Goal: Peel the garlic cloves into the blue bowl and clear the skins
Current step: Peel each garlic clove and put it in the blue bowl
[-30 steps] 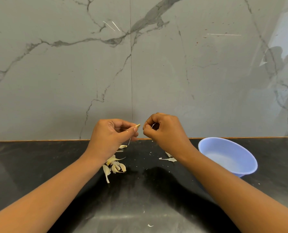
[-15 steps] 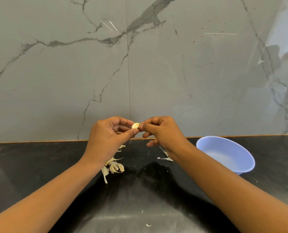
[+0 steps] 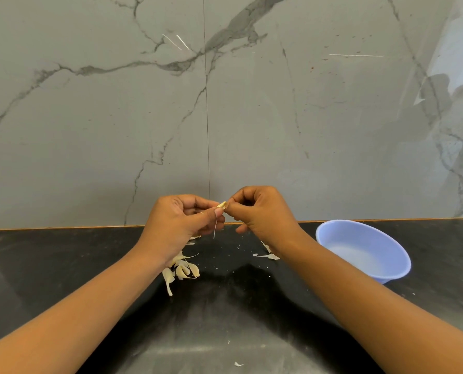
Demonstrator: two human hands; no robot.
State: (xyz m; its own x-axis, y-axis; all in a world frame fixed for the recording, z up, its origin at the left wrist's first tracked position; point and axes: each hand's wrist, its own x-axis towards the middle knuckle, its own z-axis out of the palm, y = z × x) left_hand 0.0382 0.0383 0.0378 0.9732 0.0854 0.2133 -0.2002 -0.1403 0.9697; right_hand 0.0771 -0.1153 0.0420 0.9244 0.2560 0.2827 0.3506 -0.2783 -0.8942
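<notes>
A small pale garlic clove (image 3: 222, 205) is pinched between my left hand (image 3: 180, 222) and my right hand (image 3: 261, 214), held above the black counter (image 3: 63, 265) near the wall. A thin strip of skin (image 3: 215, 229) hangs down from the clove. The blue bowl (image 3: 365, 251) stands on the counter to the right of my right hand; I see no cloves in it. Several garlic cloves and skins (image 3: 183, 269) lie in a pile on the counter under my left wrist. More skin pieces (image 3: 268, 255) lie under my right wrist.
A grey marble wall (image 3: 225, 103) rises right behind the counter. Tiny skin flecks are scattered over the counter, with one scrap (image 3: 238, 364) near the front edge.
Both hands stay together at the clove, with small finger shifts. The clove shows less now, mostly covered by my fingertips, and the hanging skin strip is visible below it.
</notes>
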